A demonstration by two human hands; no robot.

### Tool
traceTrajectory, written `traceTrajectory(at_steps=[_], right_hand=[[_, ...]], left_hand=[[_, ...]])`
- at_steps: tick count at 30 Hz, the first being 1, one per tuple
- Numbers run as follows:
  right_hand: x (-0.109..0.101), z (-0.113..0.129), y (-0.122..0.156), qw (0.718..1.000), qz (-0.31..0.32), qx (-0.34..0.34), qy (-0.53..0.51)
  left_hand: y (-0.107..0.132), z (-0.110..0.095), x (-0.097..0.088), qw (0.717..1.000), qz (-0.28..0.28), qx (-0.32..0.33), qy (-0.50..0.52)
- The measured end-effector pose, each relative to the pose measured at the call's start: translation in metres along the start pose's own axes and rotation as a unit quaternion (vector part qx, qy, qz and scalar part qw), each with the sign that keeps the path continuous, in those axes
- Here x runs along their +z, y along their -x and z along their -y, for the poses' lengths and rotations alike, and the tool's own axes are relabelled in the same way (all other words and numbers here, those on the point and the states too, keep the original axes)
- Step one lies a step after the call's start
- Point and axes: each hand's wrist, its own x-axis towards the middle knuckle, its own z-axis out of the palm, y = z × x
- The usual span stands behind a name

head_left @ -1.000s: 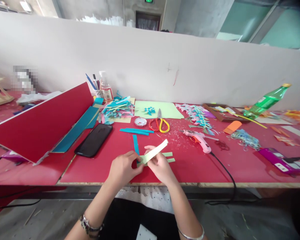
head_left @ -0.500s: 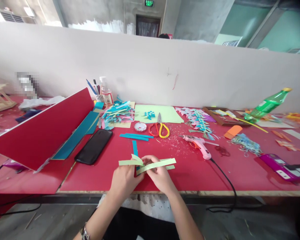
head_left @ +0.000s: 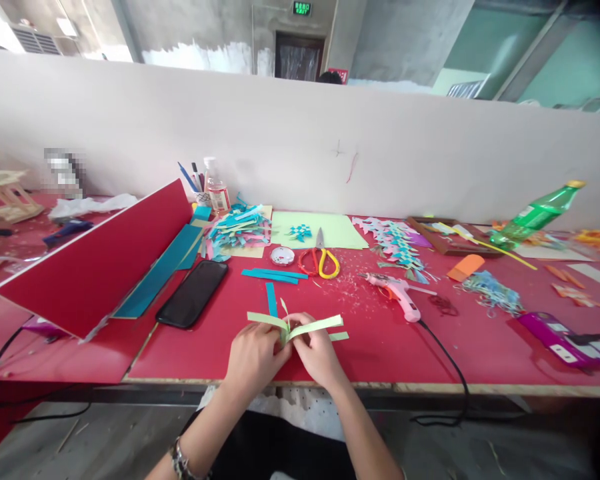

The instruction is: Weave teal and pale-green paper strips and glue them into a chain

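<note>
Green paper strips (head_left: 314, 326) pinched between left hand (head_left: 254, 355) and right hand (head_left: 320, 352).

A long red table (head_left: 380, 357) stands against a low off-white partition (head_left: 300, 133). Behind it rises a grey concrete wall (head_left: 395, 33) with a dark door (head_left: 300, 57) under a green exit sign (head_left: 302, 8). A pale green wall (head_left: 570, 67) lies to the right. The floor (head_left: 105, 433) is grey. Bright light glares at upper left.

I have the paper strips (head_left: 316, 325) near the table (head_left: 380, 360) edge, scissors (head_left: 321, 261) behind them, phone (head_left: 193, 293) left, glue gun (head_left: 397, 295) right
</note>
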Motion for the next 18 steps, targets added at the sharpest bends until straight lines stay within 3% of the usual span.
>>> traceTrajectory(at_steps=[8,14,18], right_hand=[[0.0,0.002,0.001,1.0,0.015,-0.006,0.007],[-0.001,0.003,0.002,1.0,0.026,0.0,-0.008],[-0.017,0.003,-0.013,0.998,0.062,0.005,0.028]], left_hand=[[-0.007,-0.007,-0.003,0.998,-0.053,0.031,-0.023],[-0.008,-0.007,0.001,0.998,-0.01,-0.003,-0.061],[-0.008,-0.008,0.004,0.998,-0.021,-0.022,-0.055]])
